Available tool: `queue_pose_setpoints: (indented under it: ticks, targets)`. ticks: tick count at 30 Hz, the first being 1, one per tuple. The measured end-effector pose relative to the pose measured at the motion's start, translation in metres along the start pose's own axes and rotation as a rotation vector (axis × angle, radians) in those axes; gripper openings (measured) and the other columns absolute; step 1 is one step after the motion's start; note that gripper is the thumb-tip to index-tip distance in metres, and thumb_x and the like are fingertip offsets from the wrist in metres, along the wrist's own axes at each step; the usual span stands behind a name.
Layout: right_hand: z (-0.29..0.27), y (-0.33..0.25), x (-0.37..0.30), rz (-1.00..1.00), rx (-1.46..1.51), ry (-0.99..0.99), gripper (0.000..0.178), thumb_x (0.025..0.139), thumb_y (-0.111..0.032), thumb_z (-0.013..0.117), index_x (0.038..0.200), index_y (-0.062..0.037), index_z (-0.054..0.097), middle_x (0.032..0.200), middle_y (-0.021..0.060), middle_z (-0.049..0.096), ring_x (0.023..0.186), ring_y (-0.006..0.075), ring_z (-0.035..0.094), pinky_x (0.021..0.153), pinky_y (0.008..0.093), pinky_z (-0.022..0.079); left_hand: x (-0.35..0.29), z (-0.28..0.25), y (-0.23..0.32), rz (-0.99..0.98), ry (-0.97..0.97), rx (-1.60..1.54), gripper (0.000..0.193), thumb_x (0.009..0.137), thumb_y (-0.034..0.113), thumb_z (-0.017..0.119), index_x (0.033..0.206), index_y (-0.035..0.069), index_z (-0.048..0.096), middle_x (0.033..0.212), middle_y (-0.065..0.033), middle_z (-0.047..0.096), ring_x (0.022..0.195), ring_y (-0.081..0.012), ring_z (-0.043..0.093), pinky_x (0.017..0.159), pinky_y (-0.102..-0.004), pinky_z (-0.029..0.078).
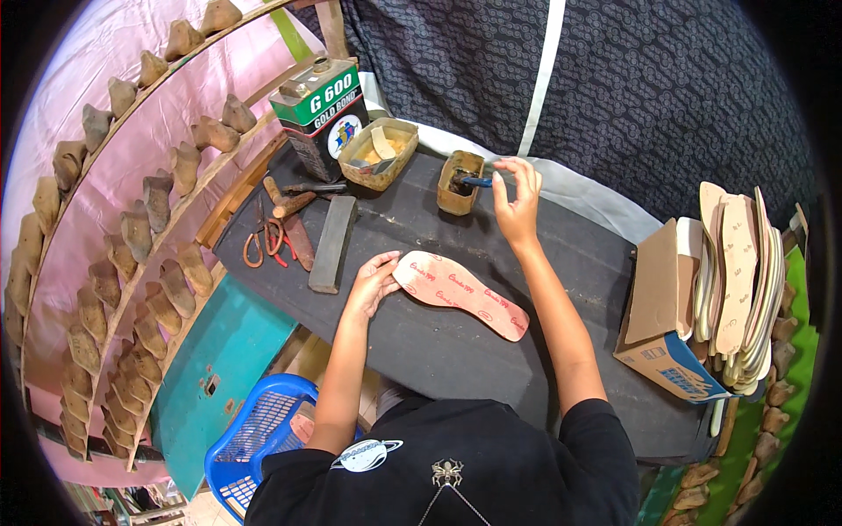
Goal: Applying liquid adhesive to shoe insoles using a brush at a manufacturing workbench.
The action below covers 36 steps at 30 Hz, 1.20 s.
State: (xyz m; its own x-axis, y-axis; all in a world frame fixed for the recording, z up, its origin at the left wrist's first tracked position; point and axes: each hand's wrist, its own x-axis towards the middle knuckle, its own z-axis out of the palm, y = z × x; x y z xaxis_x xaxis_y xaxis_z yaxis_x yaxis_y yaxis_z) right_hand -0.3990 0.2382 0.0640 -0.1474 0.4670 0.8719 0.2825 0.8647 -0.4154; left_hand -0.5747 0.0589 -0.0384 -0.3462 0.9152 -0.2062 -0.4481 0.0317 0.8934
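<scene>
Just beyond the black shirt (535, 465), the left hand (373, 285) has its fingers pinching one end of a pinkish insole (465, 295), red print up, the rest stretching off to their right above the black bench (421, 355). Left of those fingers sit a grey block (334, 245) and, past it, some scissors (266, 235). Off to their far right, a cardboard box (653, 285) with tons of pale insoles (738, 272). Bit farther out, the right hand (519, 206) is gripping a blue handle (478, 182), other end in a grubby container (454, 203) just left of those fingers. Farther left of them: a tan tub (375, 182), then a green-and-black can (307, 130).
</scene>
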Motion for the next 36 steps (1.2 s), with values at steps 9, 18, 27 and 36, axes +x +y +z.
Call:
queue_pose_setpoints:
  ticks: [9, 18, 27, 36]
  targets:
    - [0.003, -0.040, 0.013, 0.151, 0.480, -0.665, 0.015, 0.078, -0.016, 0.054, 0.085, -0.0035, 0.058, 0.085, 0.0051, 0.054, 0.072, 0.0128, 0.050, 0.063, 0.0241, 0.041, -0.013, 0.007, 0.028, 0.148, -0.023, -0.073, 0.031, 0.080, 0.017, 0.057, 0.105, 0.004, 0.046, 0.086, -0.0059, 0.059, 0.073, -0.0097, 0.058, 0.063, -0.0232, 0.049]
    - [0.047, -0.086, 0.023, 0.496, 0.821, -1.198, 0.026, 0.080, -0.028, 0.054, 0.092, -0.0051, 0.059, 0.082, -0.0005, 0.059, 0.073, 0.0059, 0.052, 0.064, 0.0193, 0.040, -0.045, -0.002, 0.135, 0.319, -0.103, 0.375, 0.029, 0.079, 0.018, 0.057, 0.104, 0.006, 0.049, 0.085, -0.0004, 0.059, 0.072, -0.0052, 0.056, 0.059, -0.0184, 0.046]
    - [0.049, -0.155, 0.016, 0.416, 1.049, -1.305, 0.020, 0.078, -0.023, 0.058, 0.088, -0.0054, 0.059, 0.078, -0.0028, 0.058, 0.069, 0.0047, 0.050, 0.061, 0.0182, 0.039, -0.130, -0.015, 0.180, 0.334, -0.032, 0.538, 0.026, 0.078, 0.018, 0.060, 0.099, 0.006, 0.051, 0.079, 0.0001, 0.059, 0.067, -0.0016, 0.051, 0.051, -0.0135, 0.036]
    - [0.065, -0.256, -0.047, 0.277, 1.230, -1.380, 0.017, 0.081, -0.012, 0.053, 0.087, 0.0033, 0.058, 0.074, 0.0010, 0.057, 0.067, 0.0053, 0.050, 0.061, 0.0198, 0.042, -0.255, -0.056, 0.149, 0.333, 0.355, 0.442, 0.030, 0.076, 0.022, 0.061, 0.101, 0.007, 0.053, 0.086, 0.0017, 0.060, 0.077, -0.0040, 0.055, 0.060, -0.0170, 0.042]
